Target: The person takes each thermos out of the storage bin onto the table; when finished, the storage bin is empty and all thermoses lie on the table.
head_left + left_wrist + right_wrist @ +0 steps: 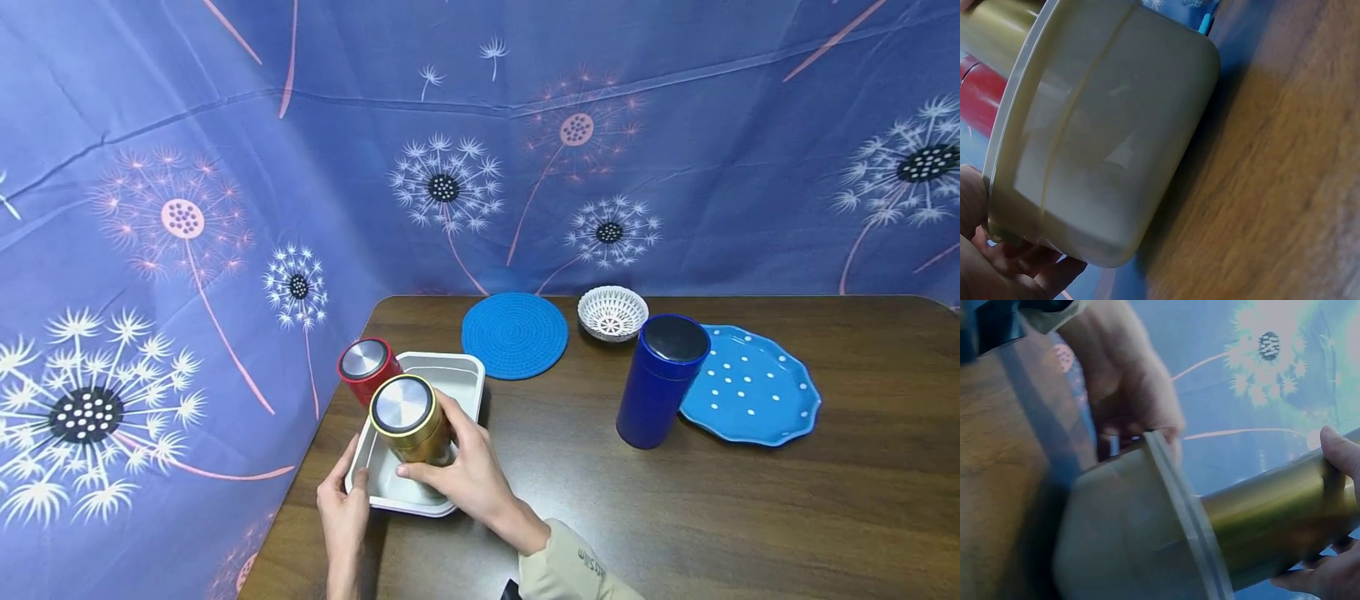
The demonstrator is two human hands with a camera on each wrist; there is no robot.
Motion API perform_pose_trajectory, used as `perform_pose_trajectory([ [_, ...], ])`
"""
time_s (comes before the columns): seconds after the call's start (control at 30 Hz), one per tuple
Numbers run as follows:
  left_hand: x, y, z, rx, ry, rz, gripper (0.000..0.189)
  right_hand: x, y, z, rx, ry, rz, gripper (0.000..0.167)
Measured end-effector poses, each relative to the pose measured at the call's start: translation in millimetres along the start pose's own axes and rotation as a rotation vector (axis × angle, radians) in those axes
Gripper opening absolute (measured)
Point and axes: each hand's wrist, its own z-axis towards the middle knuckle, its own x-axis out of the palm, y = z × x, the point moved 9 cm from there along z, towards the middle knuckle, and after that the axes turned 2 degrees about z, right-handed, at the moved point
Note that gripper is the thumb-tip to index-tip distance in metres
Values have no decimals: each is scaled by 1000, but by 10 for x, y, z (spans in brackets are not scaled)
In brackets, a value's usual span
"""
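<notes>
My right hand grips a gold canister with a silver lid, thumb on the near side and fingers behind. The gold canister stands upright, its lower part within a deep whitish rectangular container. On the container's near left side, my left hand holds the rim, with the thumb on top; in the left wrist view, its curled fingers reach under the rim of the container. A red canister with a silver lid rises at the container's back left, overlapping the rim.
A round blue woven mat lies behind the container. To its right are a white patterned bowl, a tall dark blue canister and a blue dotted plate. A blue dandelion-print cloth hangs along the back and left of the wooden table.
</notes>
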Motion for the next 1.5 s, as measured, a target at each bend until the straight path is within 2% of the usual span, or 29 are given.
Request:
perform_pose_trajectory([
  [0.27, -4, 24, -11, -6, -2, -26, 49, -211, 275, 65, 14, -47, 106, 80],
  [0.5, -5, 13, -24, -7, -1, -39, 49, -434, 503, 89, -33, -113, 148, 81],
  [0.7, -18, 18, -38, -2, -15, -26, 49, -660, 603, 96, -74, -175, 165, 80],
  [1.0, -4, 15, -18, -17, -4, -13, 50, -1118, 623, 104, -114, -300, 108, 78],
  [1.2, -26, 8, -16, -29, -5, 6, 50, -1366, 522, 73, -72, -383, 7, 79],
  [1.5, 2, 13, -22, -50, 5, 7, 51, -1583, 334, -31, -15, -460, -96, 77],
])
